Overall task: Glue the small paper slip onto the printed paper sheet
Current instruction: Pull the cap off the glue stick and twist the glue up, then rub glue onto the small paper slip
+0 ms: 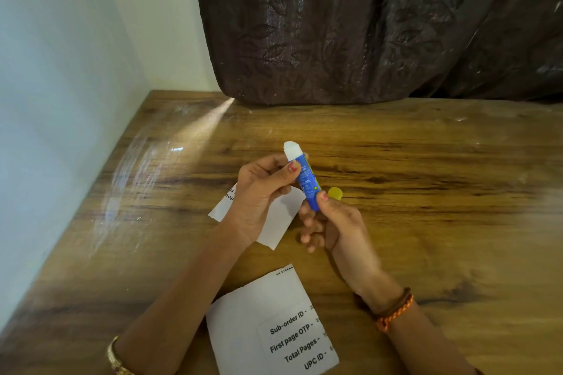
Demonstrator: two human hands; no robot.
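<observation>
Both hands pinch an uncapped blue glue stick (306,181), the left hand (262,192) near its white tip, the right hand (332,222) at its base, above the small paper slip (278,219) lying on the wooden bench (426,176), with the printed paper sheet (268,326) nearer.

Glossy wood-grain table (426,161), streaked with glare at left of frame. Matt white paper: small slip (283,219) at centre, printed sheet (243,323) at bottom with a rough torn edge. Shiny blue plastic glue stick (307,186), waxy white tip. Dark curtain (365,24) cloth, faint sheen, upper right.
</observation>
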